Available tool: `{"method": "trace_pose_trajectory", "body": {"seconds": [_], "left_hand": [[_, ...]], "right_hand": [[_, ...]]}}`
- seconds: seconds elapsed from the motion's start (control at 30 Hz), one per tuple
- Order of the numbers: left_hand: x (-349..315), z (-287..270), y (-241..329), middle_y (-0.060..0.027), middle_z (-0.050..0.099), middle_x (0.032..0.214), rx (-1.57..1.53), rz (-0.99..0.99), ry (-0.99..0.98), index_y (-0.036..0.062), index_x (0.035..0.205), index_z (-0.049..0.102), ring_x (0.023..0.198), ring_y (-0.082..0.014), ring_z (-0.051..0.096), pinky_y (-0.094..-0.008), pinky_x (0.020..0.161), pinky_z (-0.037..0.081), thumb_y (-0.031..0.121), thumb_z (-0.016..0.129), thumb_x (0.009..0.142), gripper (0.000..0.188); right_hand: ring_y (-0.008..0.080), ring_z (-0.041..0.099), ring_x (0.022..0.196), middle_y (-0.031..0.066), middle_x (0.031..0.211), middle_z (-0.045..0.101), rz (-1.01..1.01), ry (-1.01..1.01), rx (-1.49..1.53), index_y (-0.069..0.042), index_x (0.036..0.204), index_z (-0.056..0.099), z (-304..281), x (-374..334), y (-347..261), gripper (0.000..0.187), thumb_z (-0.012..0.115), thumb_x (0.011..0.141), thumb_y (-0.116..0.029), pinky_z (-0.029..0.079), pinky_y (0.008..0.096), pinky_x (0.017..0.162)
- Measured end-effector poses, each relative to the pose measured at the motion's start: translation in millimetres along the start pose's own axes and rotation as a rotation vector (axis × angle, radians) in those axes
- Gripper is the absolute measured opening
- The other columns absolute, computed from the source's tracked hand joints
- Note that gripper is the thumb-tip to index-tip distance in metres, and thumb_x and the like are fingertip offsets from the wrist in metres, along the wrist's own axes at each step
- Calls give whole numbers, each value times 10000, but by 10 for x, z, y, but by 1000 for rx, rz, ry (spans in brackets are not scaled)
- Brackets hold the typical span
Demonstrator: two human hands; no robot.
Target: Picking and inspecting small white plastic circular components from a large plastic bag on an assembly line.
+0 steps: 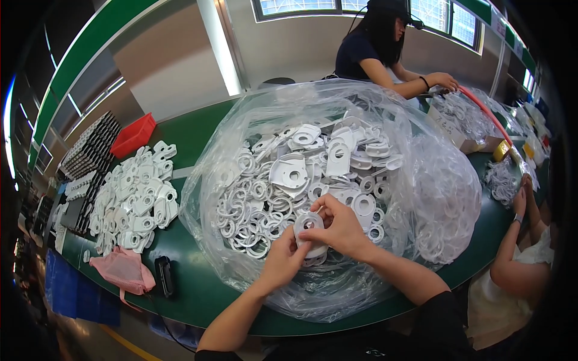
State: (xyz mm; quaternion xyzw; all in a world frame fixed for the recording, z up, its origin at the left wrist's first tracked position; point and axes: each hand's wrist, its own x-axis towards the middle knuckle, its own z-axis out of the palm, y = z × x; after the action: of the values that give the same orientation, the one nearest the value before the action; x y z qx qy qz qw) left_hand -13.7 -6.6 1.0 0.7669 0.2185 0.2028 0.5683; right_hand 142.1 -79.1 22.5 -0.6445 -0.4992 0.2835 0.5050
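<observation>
Between my two hands is a white plastic part (309,224) with a round hole in it, held above the near side of a heap. My left hand (283,257) grips its left and lower edge. My right hand (341,228) closes on its right side, with the thumb across the front. Under and beyond my hands, a large clear plastic bag (208,174) lies spread wide around the heap of loose white parts (289,171). Some of these are thin rings, others are plates with a round opening. The fingers partly cover the held part.
A pile of white parts (135,201) lies left, near a red bin (133,135), stacked black trays (90,147), a pink pouch (123,271) and a black device (164,275). At right stands a full clear bag (445,201). One person (379,48) works across; another's arm (512,240) reaches in.
</observation>
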Motion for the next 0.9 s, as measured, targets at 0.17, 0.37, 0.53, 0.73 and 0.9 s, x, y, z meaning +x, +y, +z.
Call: {"method": "trace_pose_trajectory", "body": {"seconds": [0.17, 0.37, 0.53, 0.73, 0.9], "left_hand": [[50, -175, 80, -89, 633, 998, -366, -106, 27, -26, 1267, 421, 881, -111, 610, -218, 744, 478, 32, 515, 893, 390], [36, -321, 100, -53, 618, 1002, -315, -125, -74, -31, 1251, 449, 854, -76, 573, -218, 759, 453, 83, 514, 907, 368], [88, -1096, -122, -40, 601, 928, -375, 141, 707, 50, 1069, 540, 796, -111, 569, -259, 667, 464, 170, 519, 903, 205], [-78, -1844, -59, -168, 83, 1491, -503, 362, 1102, 90, 1436, -119, 1318, -318, 296, -432, 1053, 308, 293, 544, 913, 868], [99, -1365, -148, -95, 512, 1240, 14, 253, 882, 30, 1261, 481, 1087, -163, 497, -305, 862, 422, 147, 548, 895, 391]], "right_hand": [[74, 586, 711, 48, 775, 635, 51, -133, 188, 17, 1103, 519, -158, 89, 1, 348, 657, 785, -19, 462, 208, 627], [96, 611, 740, 70, 822, 662, 124, -161, 100, 23, 1037, 560, -203, 50, -35, 247, 635, 819, -65, 473, 224, 645], [139, 620, 693, 73, 805, 659, -68, 15, -154, -7, 951, 617, -302, 66, -118, 173, 641, 814, -109, 480, 258, 627], [209, 615, 655, 105, 805, 657, -87, 101, -319, -18, 953, 622, -577, 68, -244, 208, 658, 788, -139, 473, 305, 606], [291, 608, 782, 124, 846, 631, -83, 115, -693, -35, 924, 622, -700, 42, -99, 269, 718, 704, -157, 470, 378, 685]]}}
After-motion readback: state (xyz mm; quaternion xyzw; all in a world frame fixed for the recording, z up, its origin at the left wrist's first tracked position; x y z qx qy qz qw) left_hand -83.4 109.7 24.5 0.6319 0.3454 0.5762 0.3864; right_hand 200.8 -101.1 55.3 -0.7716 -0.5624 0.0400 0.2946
